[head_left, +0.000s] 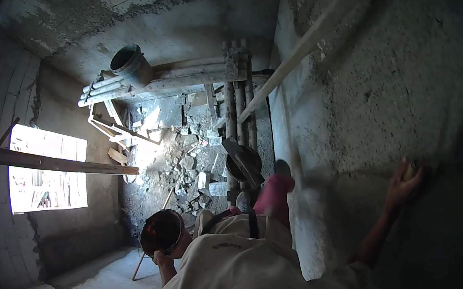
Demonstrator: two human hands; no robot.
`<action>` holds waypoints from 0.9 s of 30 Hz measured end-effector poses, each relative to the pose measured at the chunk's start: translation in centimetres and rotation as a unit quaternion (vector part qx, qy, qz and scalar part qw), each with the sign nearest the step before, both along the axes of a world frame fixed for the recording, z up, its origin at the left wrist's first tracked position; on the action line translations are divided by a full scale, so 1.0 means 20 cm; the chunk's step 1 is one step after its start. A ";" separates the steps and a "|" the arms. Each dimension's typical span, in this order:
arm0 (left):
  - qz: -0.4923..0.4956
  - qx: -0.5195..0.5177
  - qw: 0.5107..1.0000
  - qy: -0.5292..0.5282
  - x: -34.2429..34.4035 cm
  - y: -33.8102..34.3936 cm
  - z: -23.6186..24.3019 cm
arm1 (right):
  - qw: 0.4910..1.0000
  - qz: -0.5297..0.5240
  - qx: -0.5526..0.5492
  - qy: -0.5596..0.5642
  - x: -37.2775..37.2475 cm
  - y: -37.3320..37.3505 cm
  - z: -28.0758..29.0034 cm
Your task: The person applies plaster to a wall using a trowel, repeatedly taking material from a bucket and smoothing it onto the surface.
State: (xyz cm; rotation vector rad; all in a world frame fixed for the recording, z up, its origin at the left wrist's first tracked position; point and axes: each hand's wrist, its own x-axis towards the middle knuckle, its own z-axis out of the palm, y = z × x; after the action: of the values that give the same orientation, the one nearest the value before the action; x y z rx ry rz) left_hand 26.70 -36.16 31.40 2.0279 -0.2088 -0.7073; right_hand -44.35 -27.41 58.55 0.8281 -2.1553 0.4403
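My left hand (163,259) grips the rim of a small dark bucket (160,231) at the lower middle, held beside my body. My right hand (406,182) is raised to the rough plastered wall (396,121) on the right, its fingers curled; what they hold, if anything, is too dark to make out. Below me, my feet and pink-clad leg (274,196) are over a walkway of bound poles (231,108). A second dark bucket (234,166) sits there, with a dark flat board or tool (247,162) across it.
A grey bucket (133,64) stands on horizontal scaffold poles (163,83) by the far wall. A plank (67,163) crosses in front of a bright window opening (44,194) at left. Rubble and blocks (187,162) cover the floor below. A long timber (292,58) runs diagonally toward the upper right.
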 end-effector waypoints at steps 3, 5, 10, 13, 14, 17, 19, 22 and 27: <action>0.001 -0.015 1.000 0.003 -0.03 -0.18 -0.01 | 0.993 0.025 -0.050 0.108 -0.12 -0.01 -0.09; 0.005 -0.022 1.000 0.006 -0.06 -0.30 -0.01 | 0.991 0.016 -0.113 0.066 -0.11 -0.10 -0.14; 0.012 -0.053 0.998 0.013 -0.17 -0.65 -0.01 | 0.965 0.179 -0.187 -0.028 -0.01 -0.70 -0.20; 0.008 -0.064 0.998 0.011 -0.26 -0.91 0.03 | 0.910 0.312 -0.171 -0.212 0.10 -1.28 -0.25; 0.013 -0.066 0.998 0.005 -0.28 -0.98 0.05 | 0.883 0.331 -0.123 -0.308 0.14 -1.46 -0.24; 0.021 -0.074 0.997 0.005 -0.41 -1.26 0.10 | 0.824 0.414 -0.110 -0.371 0.17 -1.96 -0.29; 0.023 -0.068 0.997 0.002 -0.49 -1.43 0.16 | 0.782 0.428 -0.055 -0.450 0.09 -2.16 -0.41; 0.022 -0.050 0.999 -0.002 -0.65 -1.69 0.21 | 0.752 0.396 -0.034 -0.526 -0.03 -2.43 -0.49; 0.031 -0.048 0.998 0.016 -0.89 -2.08 0.25 | 0.722 0.347 -0.059 -0.596 -0.24 -2.79 -0.50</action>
State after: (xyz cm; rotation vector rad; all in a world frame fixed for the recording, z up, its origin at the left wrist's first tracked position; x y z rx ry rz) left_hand 8.96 -77.73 36.45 1.9219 -0.1577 -0.6778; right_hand -49.16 -83.16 48.50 1.5391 -2.7410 1.9176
